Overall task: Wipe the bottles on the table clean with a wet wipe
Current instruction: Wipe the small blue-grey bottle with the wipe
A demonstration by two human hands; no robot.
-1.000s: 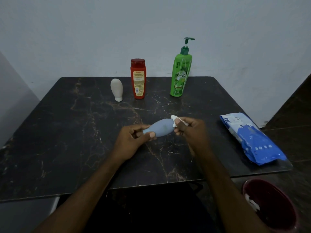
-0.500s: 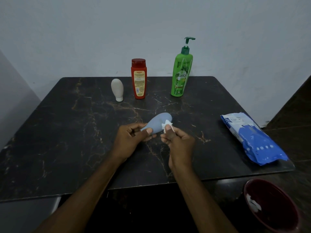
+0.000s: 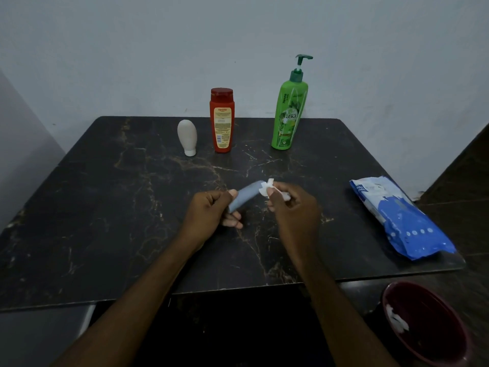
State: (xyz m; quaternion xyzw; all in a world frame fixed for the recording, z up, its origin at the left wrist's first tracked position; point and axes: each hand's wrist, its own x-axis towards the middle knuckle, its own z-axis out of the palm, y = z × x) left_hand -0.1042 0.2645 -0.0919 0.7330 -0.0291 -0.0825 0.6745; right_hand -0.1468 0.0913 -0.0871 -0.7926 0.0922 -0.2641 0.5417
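My left hand (image 3: 210, 211) grips the lower end of a small blue-grey bottle (image 3: 244, 195), held tilted above the middle of the dark marble table (image 3: 105, 221). My right hand (image 3: 291, 207) pinches a crumpled white wet wipe (image 3: 266, 188) against the bottle's upper end. Three more bottles stand at the back of the table: a small white one (image 3: 187, 137) upside down on its cap, a red one (image 3: 222, 120), and a tall green pump bottle (image 3: 289, 109).
A blue and white pack of wet wipes (image 3: 399, 221) lies near the table's right edge. Below the table's front right corner stands a dark red bin (image 3: 426, 327) with used white wipes inside. A pale wall rises behind the table.
My right hand slid the wipe down the bottle and back up to its upper end. My left hand turned the bottle to a steeper tilt.
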